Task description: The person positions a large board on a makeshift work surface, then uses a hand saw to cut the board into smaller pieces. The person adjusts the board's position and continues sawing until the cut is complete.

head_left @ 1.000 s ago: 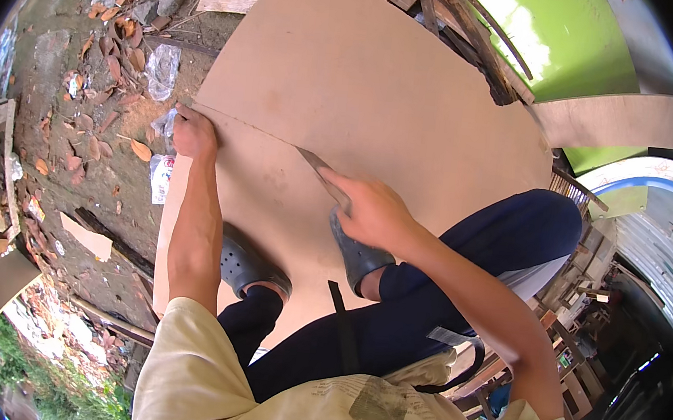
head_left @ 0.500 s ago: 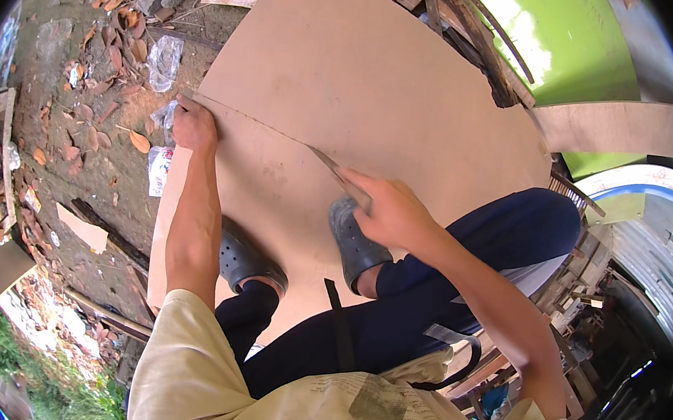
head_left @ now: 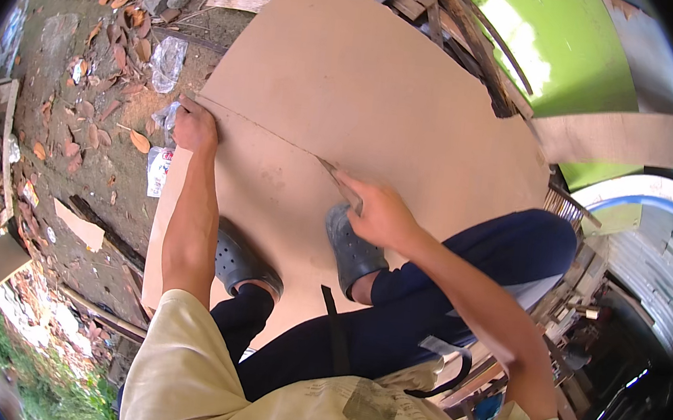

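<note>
A large brown sheet of board lies under me, with both my dark clogs standing on it. A thin cut line runs across it from the left edge to a saw blade, which sits in the cut near the middle. My right hand is wrapped around the saw's handle end, which the fingers mostly hide, with the forefinger laid along the blade. At the left edge, beside the start of the cut, my left hand is closed on the board's rim; its fingertips are hidden.
Bare ground with dry leaves and clear plastic scraps lies to the left. Wood offcuts and a green panel border the far right. Corrugated metal and stacked timber stand at the right.
My right hand has shifted slightly up and left with the saw, and less of the blade shows above the board. My left hand keeps its hold on the edge.
</note>
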`<action>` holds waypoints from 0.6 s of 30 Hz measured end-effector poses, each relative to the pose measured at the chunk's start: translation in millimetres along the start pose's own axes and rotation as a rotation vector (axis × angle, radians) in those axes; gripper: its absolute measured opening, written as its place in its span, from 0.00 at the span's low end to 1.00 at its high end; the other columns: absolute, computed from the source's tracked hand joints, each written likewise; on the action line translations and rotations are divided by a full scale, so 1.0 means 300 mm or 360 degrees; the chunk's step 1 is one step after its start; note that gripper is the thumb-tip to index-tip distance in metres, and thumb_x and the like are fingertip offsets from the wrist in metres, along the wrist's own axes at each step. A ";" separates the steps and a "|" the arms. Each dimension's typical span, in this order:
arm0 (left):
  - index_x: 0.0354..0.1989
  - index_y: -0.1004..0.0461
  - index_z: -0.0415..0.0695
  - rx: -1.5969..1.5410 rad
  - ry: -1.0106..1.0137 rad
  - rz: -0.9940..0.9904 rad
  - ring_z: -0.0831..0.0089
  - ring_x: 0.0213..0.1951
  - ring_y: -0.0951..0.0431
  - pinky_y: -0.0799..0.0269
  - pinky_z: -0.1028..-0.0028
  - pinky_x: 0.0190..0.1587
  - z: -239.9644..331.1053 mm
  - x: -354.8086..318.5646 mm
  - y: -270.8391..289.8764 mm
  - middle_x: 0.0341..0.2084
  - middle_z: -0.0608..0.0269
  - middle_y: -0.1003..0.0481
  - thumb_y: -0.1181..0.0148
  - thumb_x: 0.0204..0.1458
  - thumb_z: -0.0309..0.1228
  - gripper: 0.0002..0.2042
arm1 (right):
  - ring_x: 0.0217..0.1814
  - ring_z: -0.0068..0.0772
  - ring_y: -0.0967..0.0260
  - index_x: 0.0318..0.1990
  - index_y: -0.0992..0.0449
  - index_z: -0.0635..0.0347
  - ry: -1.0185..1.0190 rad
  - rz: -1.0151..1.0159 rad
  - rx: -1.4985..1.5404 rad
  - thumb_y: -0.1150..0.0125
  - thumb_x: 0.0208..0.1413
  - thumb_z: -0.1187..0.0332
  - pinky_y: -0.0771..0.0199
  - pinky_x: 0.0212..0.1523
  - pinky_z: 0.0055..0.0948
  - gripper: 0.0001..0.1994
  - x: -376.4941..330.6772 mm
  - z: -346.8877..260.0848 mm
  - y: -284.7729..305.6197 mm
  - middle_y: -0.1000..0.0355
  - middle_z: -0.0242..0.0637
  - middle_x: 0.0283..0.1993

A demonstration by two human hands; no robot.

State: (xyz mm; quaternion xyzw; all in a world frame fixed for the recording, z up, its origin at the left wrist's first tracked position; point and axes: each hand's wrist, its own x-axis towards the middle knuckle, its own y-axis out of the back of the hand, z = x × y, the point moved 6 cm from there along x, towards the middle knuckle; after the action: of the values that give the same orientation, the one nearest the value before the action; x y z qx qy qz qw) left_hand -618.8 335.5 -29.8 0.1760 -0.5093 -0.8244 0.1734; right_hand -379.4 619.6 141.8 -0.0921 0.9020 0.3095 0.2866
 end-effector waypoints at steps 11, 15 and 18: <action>0.38 0.16 0.40 0.0096 -0.0024 0.0076 0.42 0.41 0.18 0.32 0.51 0.55 -0.017 0.004 -0.022 0.33 0.43 0.17 0.65 0.69 0.55 0.34 | 0.16 0.44 0.31 0.67 0.29 0.54 -0.0142 -0.0041 0.0007 0.40 0.52 0.73 0.28 0.27 0.38 0.30 0.053 0.071 -0.063 0.29 0.50 0.19; 0.39 0.16 0.40 0.0060 0.0065 0.0033 0.42 0.42 0.19 0.34 0.51 0.58 -0.015 0.029 -0.019 0.34 0.42 0.17 0.65 0.69 0.56 0.34 | 0.32 0.59 0.24 0.68 0.32 0.58 -0.0243 -0.0258 0.0021 0.40 0.51 0.72 0.23 0.40 0.47 0.33 0.020 -0.003 0.035 0.24 0.52 0.25; 0.44 0.17 0.41 0.0063 0.0084 -0.0145 0.45 0.52 0.22 0.39 0.50 0.62 0.006 -0.005 -0.025 0.41 0.43 0.17 0.63 0.68 0.55 0.31 | 0.33 0.60 0.23 0.68 0.32 0.58 -0.0337 -0.0299 0.0096 0.39 0.50 0.71 0.23 0.41 0.47 0.33 -0.085 -0.037 0.088 0.24 0.54 0.26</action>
State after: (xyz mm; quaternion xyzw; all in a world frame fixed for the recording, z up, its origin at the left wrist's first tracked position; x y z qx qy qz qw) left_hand -619.1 340.6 -35.7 0.2242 -0.5123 -0.8162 0.1456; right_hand -372.5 633.4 176.9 -0.1344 0.8630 0.2621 0.4105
